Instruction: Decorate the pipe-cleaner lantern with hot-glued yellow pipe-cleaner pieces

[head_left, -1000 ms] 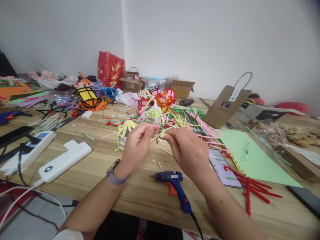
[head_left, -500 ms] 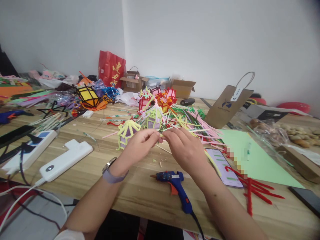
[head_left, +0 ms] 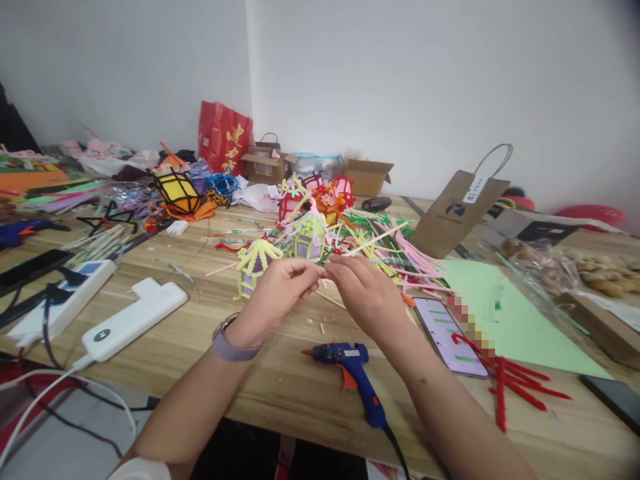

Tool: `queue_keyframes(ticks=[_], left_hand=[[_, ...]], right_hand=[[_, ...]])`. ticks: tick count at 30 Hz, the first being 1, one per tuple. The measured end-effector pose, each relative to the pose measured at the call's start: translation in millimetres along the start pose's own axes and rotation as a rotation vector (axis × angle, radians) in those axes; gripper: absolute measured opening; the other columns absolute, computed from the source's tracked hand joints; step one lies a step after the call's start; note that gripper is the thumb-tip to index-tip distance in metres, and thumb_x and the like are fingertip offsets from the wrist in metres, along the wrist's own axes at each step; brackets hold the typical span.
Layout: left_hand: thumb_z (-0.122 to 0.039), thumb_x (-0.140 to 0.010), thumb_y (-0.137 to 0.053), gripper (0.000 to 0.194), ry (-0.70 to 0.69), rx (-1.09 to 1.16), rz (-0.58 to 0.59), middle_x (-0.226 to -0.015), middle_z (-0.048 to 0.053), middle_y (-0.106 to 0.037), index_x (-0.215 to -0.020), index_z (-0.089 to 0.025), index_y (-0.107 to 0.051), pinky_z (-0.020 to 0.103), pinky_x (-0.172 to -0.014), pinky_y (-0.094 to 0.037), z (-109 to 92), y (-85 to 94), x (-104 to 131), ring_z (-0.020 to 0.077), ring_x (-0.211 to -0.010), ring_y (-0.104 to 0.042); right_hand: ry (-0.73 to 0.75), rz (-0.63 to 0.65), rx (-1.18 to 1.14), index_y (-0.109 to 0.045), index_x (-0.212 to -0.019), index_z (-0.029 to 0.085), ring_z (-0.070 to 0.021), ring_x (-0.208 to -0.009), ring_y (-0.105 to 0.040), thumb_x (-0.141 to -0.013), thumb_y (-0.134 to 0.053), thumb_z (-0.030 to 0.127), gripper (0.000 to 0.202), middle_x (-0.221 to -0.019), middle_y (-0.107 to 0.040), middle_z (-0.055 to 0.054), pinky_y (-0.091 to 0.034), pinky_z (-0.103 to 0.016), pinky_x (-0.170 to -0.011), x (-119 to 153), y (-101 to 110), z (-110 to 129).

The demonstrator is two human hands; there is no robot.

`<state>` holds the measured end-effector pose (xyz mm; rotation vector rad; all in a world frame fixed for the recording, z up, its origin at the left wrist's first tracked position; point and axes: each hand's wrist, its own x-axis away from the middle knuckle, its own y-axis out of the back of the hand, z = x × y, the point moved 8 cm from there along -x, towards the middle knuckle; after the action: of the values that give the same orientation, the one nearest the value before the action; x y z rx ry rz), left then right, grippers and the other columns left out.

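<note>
My left hand and my right hand meet above the middle of the table, thumbs and fingers pinched together. Between the fingertips is a thin yellow pipe cleaner, mostly hidden by the fingers. Just behind my left hand stands a small yellow-and-purple lantern made of pipe cleaners. A second lantern, yellow-green and lilac, stands beyond my fingertips. Below the hands, a blue glue gun lies on its side, nozzle to the left.
A lit phone and red pipe cleaners lie at right beside a green sheet. Loose pipe cleaners are heaped behind my right hand. At left are a power strip and a white power bank. A paper bag stands behind.
The yellow strand that hung beside my right forearm is now almost out of sight. My fingertips have closed up slightly over the pipe cleaner. The glue gun and lanterns stay put.
</note>
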<state>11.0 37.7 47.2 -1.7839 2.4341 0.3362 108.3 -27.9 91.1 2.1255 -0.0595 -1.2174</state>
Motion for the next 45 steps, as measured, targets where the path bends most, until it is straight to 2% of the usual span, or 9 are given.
queue_keyframes(ticks=[7,12,17,24,31,34,39,42,45], left_hand=[[-0.032,-0.071,-0.06,0.023,0.044,0.173,-0.109,-0.049,-0.006,-0.048,-0.057,-0.015,-0.055,0.019,-0.041,-0.025,17,5.8,-8,0.0048,-0.042,-0.039],[-0.036,-0.068,-0.065,0.024,0.063,0.307,-0.144,-0.049,-0.006,-0.048,-0.061,-0.015,-0.056,0.018,-0.04,-0.024,19,2.9,-10,0.0042,-0.041,-0.039],[-0.034,-0.072,-0.064,0.022,0.002,0.25,-0.139,-0.052,-0.006,-0.049,-0.063,-0.015,-0.056,0.018,-0.043,-0.028,18,0.6,-9,0.0046,-0.044,-0.041],[-0.025,-0.078,-0.058,0.014,-0.128,-0.079,-0.123,-0.054,-0.006,-0.051,-0.067,-0.016,-0.058,0.02,-0.049,-0.033,3,1.5,-4,0.0075,-0.05,-0.045],[-0.014,-0.082,-0.05,0.018,-0.518,-0.688,-0.164,-0.065,-0.001,-0.055,-0.065,-0.017,-0.054,0.024,-0.059,-0.035,-29,-7.8,10,0.0117,-0.062,-0.049],[-0.015,-0.086,-0.048,0.019,-0.597,-0.79,-0.116,-0.068,0.001,-0.057,-0.068,-0.017,-0.056,0.026,-0.061,-0.036,-30,-13.4,11,0.0138,-0.066,-0.051],[-0.025,-0.084,-0.058,0.011,-0.409,-0.454,-0.076,-0.072,0.001,-0.062,-0.083,-0.016,-0.063,0.024,-0.063,-0.041,-16,-2.9,0,0.0129,-0.067,-0.055],[-0.033,-0.08,-0.064,0.027,-0.231,-0.154,0.021,-0.074,0.0,-0.063,-0.1,-0.015,-0.064,0.023,-0.06,-0.044,-2,-2.7,-7,0.0121,-0.065,-0.056],[-0.039,-0.084,-0.057,0.027,-0.17,-0.105,0.114,-0.069,-0.001,-0.06,-0.094,-0.015,-0.066,0.022,-0.056,-0.041,2,-7.6,-8,0.0108,-0.059,-0.053]], right_hand=[[0.024,0.086,0.016,-0.064,-0.103,0.014,-0.0209,-0.097,-0.061,-0.094,-0.039,0.008,0.027,-0.11,-0.068,-0.014,-0.053,-0.029,-0.069,-2,-5,2],[-0.033,0.013,0.055,-0.064,-0.086,0.014,-0.02,-0.089,-0.059,-0.093,-0.046,0.012,0.019,-0.106,-0.069,-0.013,-0.046,-0.027,-0.062,-4,-4,3],[-0.018,-0.003,0.071,-0.063,-0.086,0.016,-0.017,-0.088,-0.059,-0.093,-0.044,0.009,0.021,-0.106,-0.071,-0.008,-0.04,-0.025,-0.057,-6,-1,4],[-0.102,-0.024,-0.039,-0.064,-0.089,0.019,-0.0163,-0.088,-0.063,-0.094,-0.045,0.011,0.021,-0.1,-0.073,-0.005,-0.044,-0.024,-0.065,-2,-1,-8],[-0.189,0.063,-0.093,-0.064,-0.089,0.018,-0.0141,-0.079,-0.065,-0.094,-0.046,0.017,0.019,-0.094,-0.072,-0.004,-0.04,-0.022,-0.056,0,-7,-18],[-0.168,0.109,-0.063,-0.065,-0.094,0.02,-0.0135,-0.08,-0.065,-0.094,-0.047,0.018,0.018,-0.098,-0.071,-0.004,-0.037,-0.022,-0.054,1,-9,-22],[-0.109,0.111,-0.082,-0.067,-0.093,0.02,-0.0147,-0.082,-0.065,-0.094,-0.047,0.018,0.02,-0.095,-0.071,-0.006,-0.042,-0.022,-0.061,1,-9,-25],[-0.105,0.045,-0.04,-0.068,-0.094,0.02,-0.0141,-0.078,-0.064,-0.094,-0.048,0.018,0.02,-0.092,-0.071,-0.005,-0.041,-0.022,-0.059,1,-3,-24],[-0.081,-0.006,0.015,-0.068,-0.093,0.019,-0.0137,-0.076,-0.064,-0.093,-0.05,0.018,0.018,-0.091,-0.071,-0.005,-0.04,-0.022,-0.056,0,2,-19]])
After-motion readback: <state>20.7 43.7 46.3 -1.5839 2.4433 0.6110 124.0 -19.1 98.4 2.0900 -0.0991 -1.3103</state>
